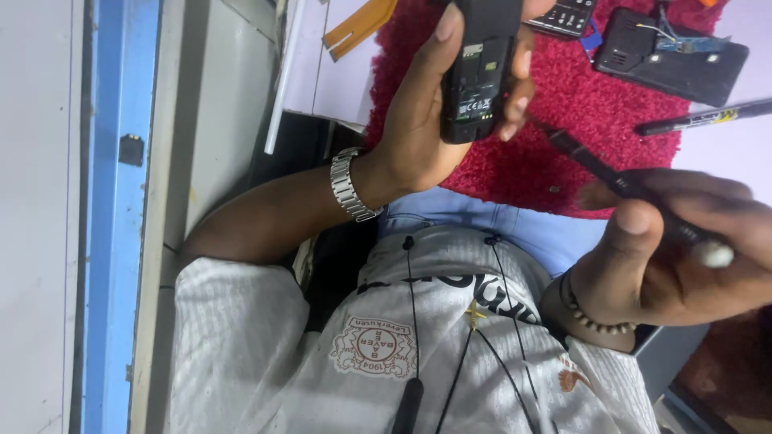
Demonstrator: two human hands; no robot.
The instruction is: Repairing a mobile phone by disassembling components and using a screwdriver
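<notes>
Left hand [438,104] grips phone [478,68] (back exposed); right hand [683,241] clutches screwdriver [611,173] beside it.

A pale lilac worktop [740,149] fills the upper part of the view from twelve to three o'clock. A shaggy red mat [579,104] lies on it and covers most of it. On the mat at one o'clock rests a black phone housing [671,56], opened, with a small blue circuit board and thin wires on top. Just beside it at twelve o'clock sits a black keypad piece [563,16], cut by the top edge. At two o'clock a black pen [704,118] lies partly on the mat and partly on bare worktop. At eleven o'clock an orange strip [359,24] lies on a white sheet [322,72].
</notes>
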